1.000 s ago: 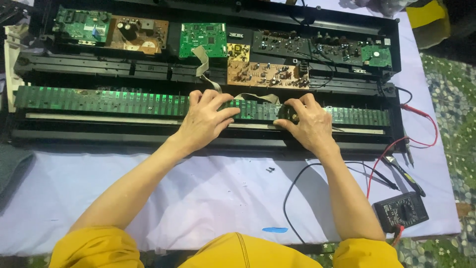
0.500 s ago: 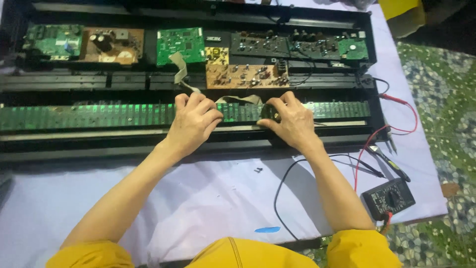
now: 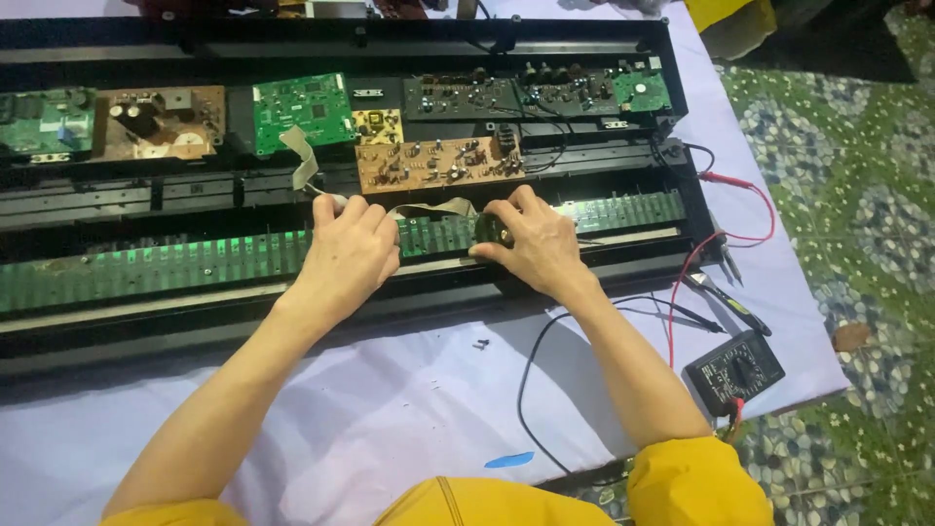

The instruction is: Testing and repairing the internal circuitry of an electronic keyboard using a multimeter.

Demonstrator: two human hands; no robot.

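Green and long, the circuit strip point(image 3: 195, 263) lies lengthwise in the front of an opened black keyboard case point(image 3: 409, 44), which rests on a bench covered with a pale cloth point(image 3: 390, 409). The left hand point(image 3: 349, 255) lies curled on the strip near its middle, fingers bent down against it beside a flat grey ribbon cable point(image 3: 300, 156); whether it pinches anything I cannot tell. The right hand point(image 3: 534, 244) is half closed around a small dark object point(image 3: 490, 232) set against the strip. The strip looks thin, light and likely to flex or crack, with fine contacts on its face, so it is probably best gripped by its bare long edges. Smaller circuit boards point(image 3: 304, 109) fill the back. A black meter point(image 3: 732, 370) with red leads point(image 3: 750, 209) sits to the right.
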